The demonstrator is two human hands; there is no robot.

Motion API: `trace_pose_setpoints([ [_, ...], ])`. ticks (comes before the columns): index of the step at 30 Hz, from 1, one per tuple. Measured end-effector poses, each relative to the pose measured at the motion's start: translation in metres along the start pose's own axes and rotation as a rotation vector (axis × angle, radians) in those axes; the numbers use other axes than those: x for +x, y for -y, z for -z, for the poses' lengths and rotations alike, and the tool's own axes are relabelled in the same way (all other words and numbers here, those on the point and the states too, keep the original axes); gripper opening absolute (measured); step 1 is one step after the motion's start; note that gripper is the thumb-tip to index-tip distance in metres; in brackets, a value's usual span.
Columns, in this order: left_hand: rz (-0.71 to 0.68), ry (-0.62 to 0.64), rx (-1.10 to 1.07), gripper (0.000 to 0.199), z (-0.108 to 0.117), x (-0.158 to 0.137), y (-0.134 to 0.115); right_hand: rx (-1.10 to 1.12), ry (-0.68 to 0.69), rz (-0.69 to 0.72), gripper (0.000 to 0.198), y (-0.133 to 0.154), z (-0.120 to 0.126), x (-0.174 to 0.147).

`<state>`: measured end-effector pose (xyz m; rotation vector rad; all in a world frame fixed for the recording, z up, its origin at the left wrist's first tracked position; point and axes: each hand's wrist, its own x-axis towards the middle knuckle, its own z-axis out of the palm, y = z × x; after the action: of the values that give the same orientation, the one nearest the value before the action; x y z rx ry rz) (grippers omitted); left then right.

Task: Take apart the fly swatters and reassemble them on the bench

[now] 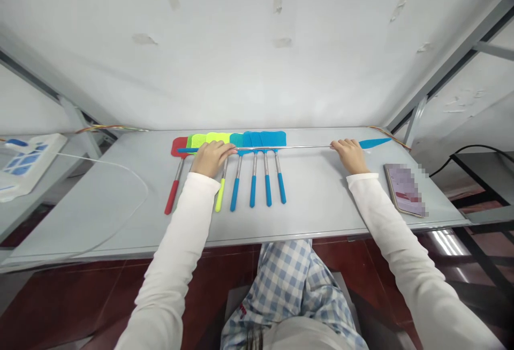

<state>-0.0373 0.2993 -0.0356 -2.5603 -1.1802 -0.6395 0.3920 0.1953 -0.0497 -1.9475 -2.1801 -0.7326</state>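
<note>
A blue fly swatter point(299, 147) with a long extended metal rod is held level across the table, its blue handle to the left and its blue head to the right. My left hand point(211, 157) is closed around it where the handle meets the rod. Near the head, my right hand point(350, 156) grips the rod's other end. Below and behind the rod lie several swatters in an overlapping row: a red swatter point(172, 197) at the left, a yellow-green swatter point(219, 195), and several blue swatters point(277, 141) with short rods. My left hand partly hides the row.
A phone point(405, 189) lies on the grey table point(317, 211) to the right of my right forearm. A thin white cable point(136, 173) crosses the table's left side. A white device with blue parts point(30, 162) stands at far left. Metal frame posts point(415, 120) flank the white wall.
</note>
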Motion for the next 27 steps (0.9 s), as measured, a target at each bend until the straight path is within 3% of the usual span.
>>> trace_pose_setpoints([
  [6,-0.06,-0.056,0.036,0.046,0.007,0.007,-0.03,0.081,0.003,0.026,0.035,0.025,0.008,0.004],
  [14,-0.106,-0.082,0.056,0.041,0.008,0.006,-0.024,0.116,0.173,0.064,0.034,0.043,0.025,0.007],
  [19,-0.16,-0.089,0.049,0.04,0.002,0.008,-0.035,0.098,0.283,-0.021,0.025,0.054,0.034,0.011],
  [27,-0.227,-0.132,0.042,0.039,0.003,0.01,-0.054,0.128,0.399,0.091,0.026,0.082,0.045,0.016],
])
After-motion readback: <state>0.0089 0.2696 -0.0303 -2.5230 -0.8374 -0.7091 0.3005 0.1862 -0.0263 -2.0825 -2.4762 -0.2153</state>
